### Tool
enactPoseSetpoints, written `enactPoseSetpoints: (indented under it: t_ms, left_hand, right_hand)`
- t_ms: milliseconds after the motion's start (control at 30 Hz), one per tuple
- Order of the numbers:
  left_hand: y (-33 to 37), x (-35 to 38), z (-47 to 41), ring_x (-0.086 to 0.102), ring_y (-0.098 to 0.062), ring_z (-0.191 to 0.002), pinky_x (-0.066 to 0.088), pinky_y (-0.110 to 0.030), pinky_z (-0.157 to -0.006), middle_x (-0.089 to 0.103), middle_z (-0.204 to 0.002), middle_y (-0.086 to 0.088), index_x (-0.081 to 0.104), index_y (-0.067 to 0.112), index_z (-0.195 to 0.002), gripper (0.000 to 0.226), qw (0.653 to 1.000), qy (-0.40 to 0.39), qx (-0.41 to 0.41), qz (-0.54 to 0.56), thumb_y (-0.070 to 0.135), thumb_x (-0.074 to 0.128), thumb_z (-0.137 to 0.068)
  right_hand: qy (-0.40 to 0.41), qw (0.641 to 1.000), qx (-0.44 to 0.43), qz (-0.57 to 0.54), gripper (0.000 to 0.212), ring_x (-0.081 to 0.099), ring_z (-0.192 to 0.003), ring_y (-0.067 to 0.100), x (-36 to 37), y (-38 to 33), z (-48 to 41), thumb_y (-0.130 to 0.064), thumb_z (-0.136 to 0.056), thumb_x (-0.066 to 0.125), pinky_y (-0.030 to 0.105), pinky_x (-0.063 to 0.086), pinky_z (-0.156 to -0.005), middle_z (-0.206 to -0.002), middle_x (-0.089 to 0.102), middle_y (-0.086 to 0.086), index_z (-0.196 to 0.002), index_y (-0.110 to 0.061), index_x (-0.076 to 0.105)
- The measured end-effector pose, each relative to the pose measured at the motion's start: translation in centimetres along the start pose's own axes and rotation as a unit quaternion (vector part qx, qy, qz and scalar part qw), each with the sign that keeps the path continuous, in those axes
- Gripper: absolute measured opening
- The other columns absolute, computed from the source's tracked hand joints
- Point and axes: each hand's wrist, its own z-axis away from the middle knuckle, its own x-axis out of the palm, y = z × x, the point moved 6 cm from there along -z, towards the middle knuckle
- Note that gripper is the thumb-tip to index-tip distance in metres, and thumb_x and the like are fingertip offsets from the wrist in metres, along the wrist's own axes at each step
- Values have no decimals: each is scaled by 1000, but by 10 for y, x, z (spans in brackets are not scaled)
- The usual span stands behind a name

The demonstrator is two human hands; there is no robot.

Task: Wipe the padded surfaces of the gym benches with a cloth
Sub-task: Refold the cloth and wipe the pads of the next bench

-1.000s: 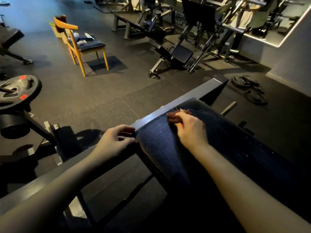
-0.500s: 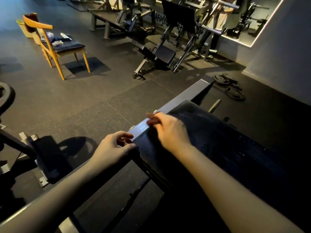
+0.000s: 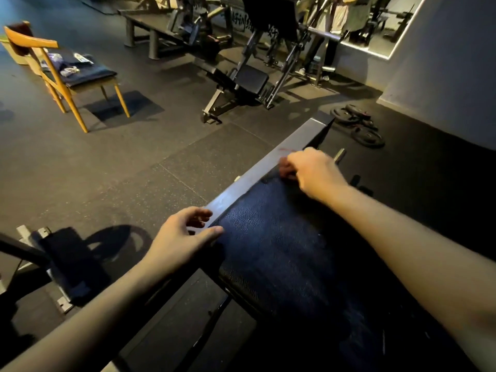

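Left grip (image 3: 182, 237), fingers loosely apart, rests on the grey rail (image 3: 268, 170) beside the bench pad (image 3: 281, 251). Farther along, we see the right grip (image 3: 314, 173) clamped on a reddish cloth (image 3: 286, 170) at the pad's far edge. We cannot read the white writing (image 3: 237, 22) on the distant machine (image 3: 252, 79).

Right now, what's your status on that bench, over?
Right hand grips reddish cloth at far edge of pad. Left hand rests on metal rail, fingers relaxed. Nothing else on the pad.
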Motion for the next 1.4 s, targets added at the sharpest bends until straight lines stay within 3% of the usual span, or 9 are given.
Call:
enactPoseSetpoints:
  t_ms: [100, 200, 400, 500, 600, 733, 1000, 1233, 1400]
  left_hand:
    - [1, 18, -10, 67, -7, -92, 53, -32, -86, 70, -98, 12, 72, 26, -109, 44, 999, 24, 8, -27, 46, 87, -73]
    - [5, 21, -15, 60, 4, -95, 47, -22, -84, 68, -101, 16, 71, 28, -107, 26, 996, 70, 30, -53, 31, 81, -84]
    - [1, 30, -13, 64, -4, -95, 53, -37, -92, 70, -99, 12, 70, 29, -101, 19, 992, 119, 32, -3, 17, 75, -86]
    - [3, 29, -12, 62, 2, -95, 51, -34, -91, 68, -95, 12, 69, 28, -98, 17, 991, 130, 37, -17, 17, 74, -86]
    - [1, 29, -13, 62, 0, -93, 53, -37, -90, 67, -93, 14, 69, 29, -95, 13, 992, 122, 31, -22, 35, 71, -83]
    - [-6, 30, -15, 66, -9, -91, 57, -46, -87, 67, -91, 14, 68, 33, -93, 20, 993, 120, 0, -8, 44, 63, -76]
    - [2, 31, -20, 69, -19, -88, 58, -44, -84, 69, -87, 11, 68, 34, -96, 18, 995, 67, 2, -76, 39, 61, -81]
    - [38, 47, -28, 58, -18, -119, 43, -34, -100, 66, -124, 6, 66, 21, -126, 44, 966, 26, 136, -216, 32, 59, -83]
    - [44, 54, -35, 59, -17, -120, 44, -32, -101, 65, -128, 9, 68, 21, -123, 61, 950, -3, 183, -252, 55, 47, -78]
  right_hand:
    - [-25, 975, 219, -2, 22, 62, -107, 38, 11, 64, -14, -7, -89, 61, 41, 50, -88, -111, 69, 14, -109, -16, 64]
    - [9, 945, 279, -170, 25, 66, -109, 32, 26, 43, -8, -5, -89, 56, 36, 52, -86, -117, 74, 1, -104, -23, 65]
    - [-59, 953, -75, -288, 45, 63, -114, 24, -4, -110, 55, -1, -82, 55, 36, 48, -107, -122, 71, 6, -120, -19, 69]
    - [-27, 953, -175, -246, 44, 64, -117, 22, -10, -90, 52, -10, -84, 43, 31, 46, -109, -122, 72, 7, -118, -13, 72]
    - [-56, 984, 32, -165, 46, 64, -117, 23, 8, 11, 5, -5, -87, 43, 21, 44, -96, -121, 73, -2, -118, -27, 70]
    - [-61, 957, 259, -118, 22, 64, -107, 39, 33, 66, -8, -12, -93, 56, 40, 53, -84, -116, 72, 11, -109, -26, 62]
    - [-79, 968, -104, -215, 54, 59, -125, 18, -5, -45, 84, 3, -80, 57, 24, 36, -116, -131, 68, 3, -126, -22, 68]
    - [-12, 933, 329, -146, 29, 65, -106, 38, 10, 86, 58, -9, -92, 54, 39, 51, -83, -115, 73, 10, -112, -27, 67]
    - [-54, 970, -12, -238, 47, 60, -124, 24, 14, -47, 75, -7, -82, 49, 36, 43, -113, -128, 69, 5, -121, -23, 69]
